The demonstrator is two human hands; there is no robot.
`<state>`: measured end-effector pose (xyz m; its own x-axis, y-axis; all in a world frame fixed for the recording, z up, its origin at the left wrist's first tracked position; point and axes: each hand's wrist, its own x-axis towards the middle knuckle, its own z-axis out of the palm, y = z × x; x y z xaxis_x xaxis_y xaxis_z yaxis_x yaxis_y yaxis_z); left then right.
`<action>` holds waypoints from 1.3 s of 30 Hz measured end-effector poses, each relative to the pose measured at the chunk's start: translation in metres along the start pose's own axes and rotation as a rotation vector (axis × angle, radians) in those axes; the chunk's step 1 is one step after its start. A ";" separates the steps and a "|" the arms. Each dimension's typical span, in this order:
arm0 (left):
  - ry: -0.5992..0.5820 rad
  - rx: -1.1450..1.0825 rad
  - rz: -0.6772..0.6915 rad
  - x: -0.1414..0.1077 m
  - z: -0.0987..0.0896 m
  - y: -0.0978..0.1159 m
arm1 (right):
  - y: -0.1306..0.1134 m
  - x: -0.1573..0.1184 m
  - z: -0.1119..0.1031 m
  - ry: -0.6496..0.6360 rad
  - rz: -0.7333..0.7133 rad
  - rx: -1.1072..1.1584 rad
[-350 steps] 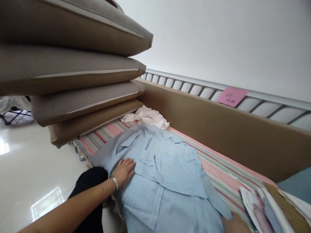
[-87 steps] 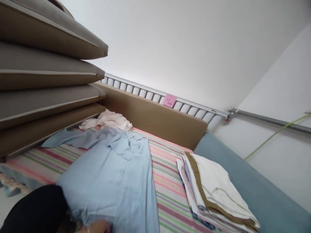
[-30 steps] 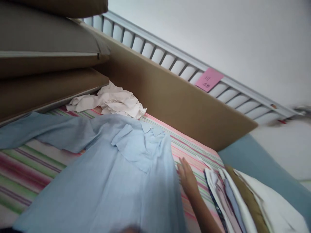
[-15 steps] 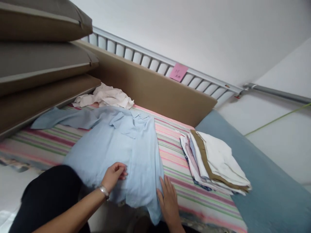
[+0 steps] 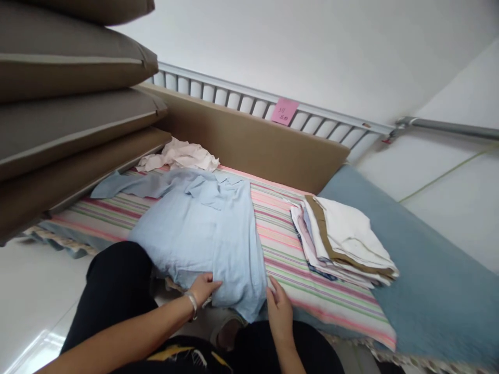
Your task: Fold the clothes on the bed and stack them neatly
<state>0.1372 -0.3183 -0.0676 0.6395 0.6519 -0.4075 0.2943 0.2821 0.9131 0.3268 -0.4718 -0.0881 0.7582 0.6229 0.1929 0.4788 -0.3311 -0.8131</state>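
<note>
A light blue shirt [image 5: 195,228] lies spread on the striped cloth, its collar away from me and one sleeve stretched to the left. My left hand [image 5: 204,289], with a bracelet at the wrist, pinches the shirt near its lower edge. Beside the shirt's right edge is my right hand [image 5: 279,304], thumb and fingers close to the fabric; whether they grip it cannot be made out.
Folded clothes [image 5: 351,239] are stacked on the right of the striped cloth [image 5: 273,208]. A crumpled pale pink garment [image 5: 187,155] lies at the back. Thick brown cushions [image 5: 70,119] rise at left; a brown board [image 5: 249,143] stands behind.
My left hand has moved down and right onto the shirt's lower part and closed on it. The shirt's lower right corner no longer hangs as far down. The camera view has shifted.
</note>
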 end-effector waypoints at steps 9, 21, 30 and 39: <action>0.066 0.062 0.086 -0.018 -0.027 0.038 | -0.005 -0.023 -0.009 0.034 0.307 0.097; 0.093 0.195 -0.077 0.000 -0.037 -0.001 | 0.016 -0.034 0.035 -0.247 0.468 0.408; 0.224 0.249 -0.012 0.045 -0.041 0.058 | -0.007 -0.044 0.005 -0.373 0.608 0.695; 0.181 0.077 -0.078 0.053 -0.045 0.058 | -0.011 -0.060 -0.008 -0.533 0.742 0.905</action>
<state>0.1560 -0.2357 -0.0353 0.4763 0.7480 -0.4622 0.3957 0.2871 0.8723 0.2788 -0.5110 -0.0864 0.3421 0.7718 -0.5360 -0.6082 -0.2529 -0.7524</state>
